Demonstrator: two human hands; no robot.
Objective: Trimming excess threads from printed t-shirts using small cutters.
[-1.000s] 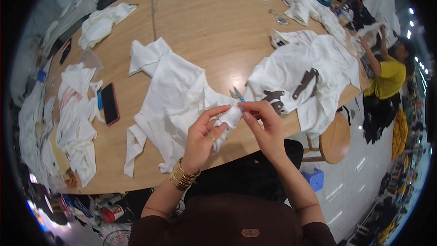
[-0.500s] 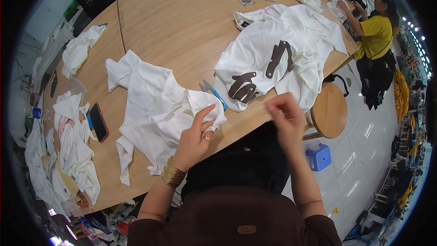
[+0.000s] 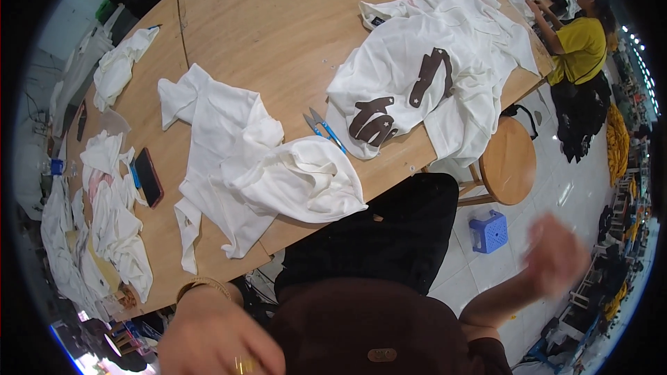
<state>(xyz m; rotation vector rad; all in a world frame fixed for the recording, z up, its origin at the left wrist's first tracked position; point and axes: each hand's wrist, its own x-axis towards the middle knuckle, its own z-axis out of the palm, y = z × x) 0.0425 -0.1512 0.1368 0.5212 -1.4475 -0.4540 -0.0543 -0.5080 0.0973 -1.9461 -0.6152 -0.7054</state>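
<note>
A crumpled white garment (image 3: pixel 243 167) lies on the wooden table (image 3: pixel 278 28) in front of me, with neither hand touching it. My left hand (image 3: pixel 219 340), wearing a gold bracelet and a ring, is low at the bottom edge, off the table; its fingers are partly cut off. My right hand (image 3: pixel 556 257) is blurred, out to the right over the floor, fingers apart and holding nothing. Blue-handled thread snips (image 3: pixel 323 128) rest on the table between the garment and a white shirt with brown print (image 3: pixel 417 76).
A dark phone (image 3: pixel 148 177) lies left of the garment, beside piles of white cloth (image 3: pixel 104 222). A round wooden stool (image 3: pixel 507 160) and a small blue plastic stool (image 3: pixel 491 230) stand on the floor to the right. A person in a yellow top (image 3: pixel 580 42) works at the far right.
Both hands have let go of the white garment and pulled back off the table; the right swung out to the right, the left dropped low. The garment now lies loose.
</note>
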